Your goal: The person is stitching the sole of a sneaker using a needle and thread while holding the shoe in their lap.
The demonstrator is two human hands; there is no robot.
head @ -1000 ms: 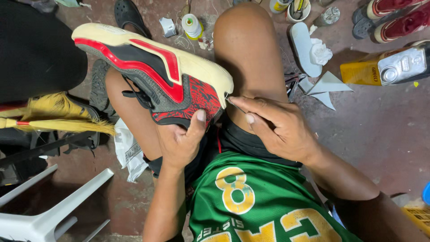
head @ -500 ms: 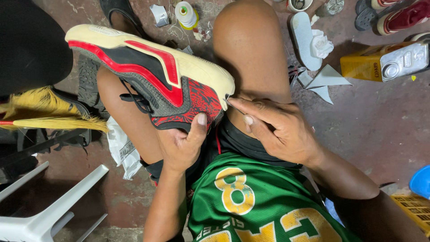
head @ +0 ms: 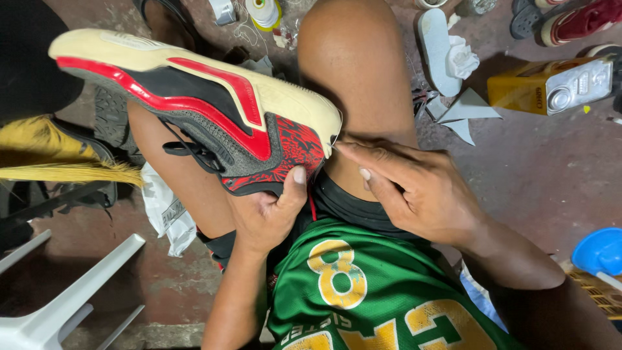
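Note:
A red, black and cream sneaker (head: 194, 107) lies on its side across my thighs, sole edge up and toe pointing right. My left hand (head: 265, 210) grips it from below near the toe, thumb pressed on the red patterned upper. My right hand (head: 414, 188) rests against my right thigh, its index fingertip touching the toe tip of the sneaker where the sole meets the upper. Whether it pinches a thread or a needle there is too small to tell.
On the concrete floor lie a white insole (head: 437, 48) with crumpled paper, a yellow can (head: 551, 84), a thread spool (head: 262, 13), other shoes (head: 576, 19), a blue lid (head: 599, 249) at right. A white plastic chair (head: 58, 298) and yellow broom bristles (head: 65, 168) stand at left.
The view has shifted slightly, so everything sits a bit lower and closer. My right index finger has stretched out onto the toe tip. My left hand keeps the same grip.

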